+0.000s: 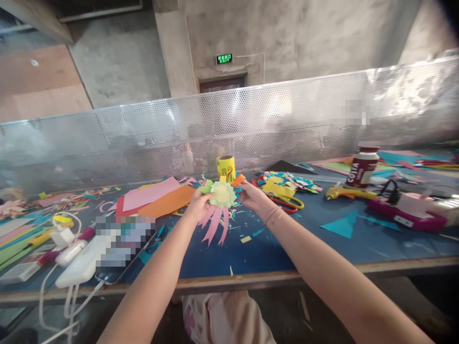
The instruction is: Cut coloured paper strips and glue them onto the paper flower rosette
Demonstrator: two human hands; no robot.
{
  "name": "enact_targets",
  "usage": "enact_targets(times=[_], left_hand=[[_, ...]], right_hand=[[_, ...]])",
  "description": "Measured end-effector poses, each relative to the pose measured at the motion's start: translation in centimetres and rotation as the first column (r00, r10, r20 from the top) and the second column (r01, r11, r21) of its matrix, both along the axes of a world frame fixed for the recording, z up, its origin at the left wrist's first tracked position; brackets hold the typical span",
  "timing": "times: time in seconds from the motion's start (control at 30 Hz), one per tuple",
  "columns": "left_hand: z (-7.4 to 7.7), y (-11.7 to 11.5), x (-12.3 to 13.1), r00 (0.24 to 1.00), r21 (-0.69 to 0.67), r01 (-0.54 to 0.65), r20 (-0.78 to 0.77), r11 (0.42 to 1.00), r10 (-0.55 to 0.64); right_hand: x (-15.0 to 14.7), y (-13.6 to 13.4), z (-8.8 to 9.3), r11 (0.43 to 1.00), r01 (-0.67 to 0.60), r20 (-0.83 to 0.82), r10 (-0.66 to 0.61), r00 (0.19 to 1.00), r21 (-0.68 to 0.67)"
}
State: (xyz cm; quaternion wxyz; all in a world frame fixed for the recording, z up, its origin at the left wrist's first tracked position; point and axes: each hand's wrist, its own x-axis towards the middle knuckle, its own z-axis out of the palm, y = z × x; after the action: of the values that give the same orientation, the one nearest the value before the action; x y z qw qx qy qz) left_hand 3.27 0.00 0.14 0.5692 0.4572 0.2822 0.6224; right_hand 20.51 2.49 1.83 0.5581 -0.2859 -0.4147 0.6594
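A paper flower (pixel 221 193) with a pale yellow centre and a frilled light-green rim is held up over the table. Pink paper strips (pixel 217 224) with notched ends hang beneath it. My left hand (pixel 201 204) is closed on its left side, beside a green paper piece (pixel 205 189). At the right side, my right hand (pixel 252 195) is closed, its fingertips pinching an orange paper piece (pixel 238 179) at the flower's edge. Some blue paper shows under those fingers. Whether the orange piece is joined to the flower I cannot tell.
Behind the flower stands a yellow tape roll (pixel 225 167). Yellow-handled scissors (pixel 292 200), a yellow glue gun (pixel 346 192), a Costa bottle (pixel 362 167) and a purple power strip (pixel 405 215) lie or stand rightward. Leftward are paper sheets (pixel 150 196), a phone (pixel 125 248) and white cables.
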Motion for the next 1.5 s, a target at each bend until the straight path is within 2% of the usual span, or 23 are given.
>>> enact_targets(times=[0.17,0.23,0.27,0.3,0.37,0.4,0.43,0.53,0.67,0.73,0.83,1.0,1.13,1.27,1.37,1.43,1.5], left_hand=[[0.1,-0.1,0.1,1.000,0.006,-0.001,0.009,1.000,0.001],[0.1,-0.1,0.1,1.000,0.007,-0.007,0.010,1.000,0.007],[0.1,-0.1,0.1,1.000,0.006,-0.008,0.004,1.000,0.008],[0.1,-0.1,0.0,1.000,0.005,-0.009,-0.002,1.000,0.009],[0.0,-0.1,0.0,1.000,0.003,-0.014,-0.005,1.000,0.014],[0.0,-0.1,-0.1,1.000,0.000,-0.019,-0.001,1.000,0.019],[0.0,0.0,-0.1,1.000,0.000,-0.024,0.005,1.000,0.024],[0.0,0.0,-0.2,1.000,0.008,-0.018,0.016,1.000,0.018],[0.1,-0.1,-0.2,1.000,0.017,0.031,-0.003,0.999,-0.031],[0.1,-0.1,-0.2,0.999,0.026,0.040,-0.015,0.999,-0.040],[0.0,0.0,-0.3,0.999,0.026,0.039,-0.018,0.999,-0.038],[-0.3,0.3,-0.4,1.000,0.031,0.014,-0.003,0.999,-0.014],[-0.2,0.3,-0.4,1.000,0.021,0.014,0.004,1.000,-0.014],[0.7,0.6,-1.7,0.998,-0.048,-0.042,0.040,0.998,0.044],[1.8,1.1,-4.3,0.955,-0.143,-0.214,0.179,0.966,0.238],[2.5,1.4,-6.4,0.867,-0.168,-0.349,0.316,0.922,0.385],[2.8,1.6,-8.3,0.785,-0.216,-0.431,0.390,0.876,0.482]], right_hand=[[0.2,0.2,-0.4,1.000,-0.009,0.097,0.010,0.995,-0.013],[0.4,0.5,-0.6,0.996,0.075,0.209,-0.084,0.974,0.049],[0.6,0.7,-0.6,0.982,0.145,0.277,-0.173,0.945,0.119],[0.9,0.9,-0.7,0.951,0.221,0.332,-0.285,0.899,0.218],[1.7,1.3,-0.6,0.842,0.338,0.367,-0.498,0.785,0.420],[2.0,1.6,-0.5,0.802,0.362,0.359,-0.552,0.753,0.475],[2.3,1.7,-0.4,0.801,0.355,0.355,-0.550,0.756,0.483],[2.7,1.9,-0.3,0.900,0.248,0.351,-0.376,0.858,0.357],[2.0,1.3,-0.3,0.946,0.197,0.287,-0.269,0.919,0.256],[1.6,1.0,-0.2,0.979,0.140,0.230,-0.173,0.958,0.151],[1.3,0.7,-0.2,0.998,0.052,0.142,-0.057,0.988,0.042],[1.2,0.7,-0.4,0.998,-0.063,0.136,0.059,0.989,0.023],[1.1,0.8,-0.5,0.998,-0.052,0.152,0.047,0.987,0.031],[2.3,1.5,-0.5,0.993,0.085,0.172,-0.099,0.980,0.087],[3.9,2.1,-0.5,0.973,0.196,0.142,-0.212,0.967,0.118],[4.8,2.4,-0.5,0.967,0.224,0.108,-0.237,0.965,0.122],[5.4,2.5,-0.4,0.966,0.228,0.069,-0.237,0.969,0.119]])
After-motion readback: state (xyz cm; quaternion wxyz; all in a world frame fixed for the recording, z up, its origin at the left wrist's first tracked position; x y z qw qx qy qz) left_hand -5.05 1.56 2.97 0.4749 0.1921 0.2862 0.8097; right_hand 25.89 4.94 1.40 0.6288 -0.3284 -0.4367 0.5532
